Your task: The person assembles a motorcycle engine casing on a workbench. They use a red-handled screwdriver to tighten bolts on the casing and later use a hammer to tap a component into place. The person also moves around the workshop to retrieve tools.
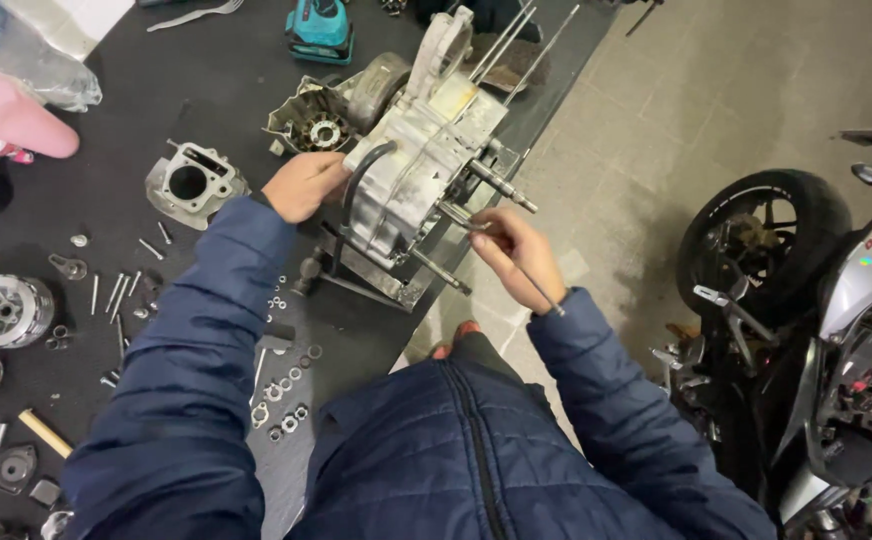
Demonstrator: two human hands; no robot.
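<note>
A grey metal engine case (426, 150) stands on a black stand at the edge of a dark workbench (226, 90), with long studs and shafts sticking out of it. My left hand (303, 185) presses against the case's left side near a black curved hose. My right hand (516, 255) pinches a thin metal rod (526, 268) whose tip reaches the case's right side by the protruding shafts. Both arms wear a dark blue padded jacket.
A cylinder block (194, 183), a round clutch part (1, 310), loose bolts and washers (286, 400) lie on the bench. A teal power tool (321, 30) sits at the back. A motorcycle (816, 300) stands on the tiled floor at right. A clear plastic bag (26, 60) is at top left.
</note>
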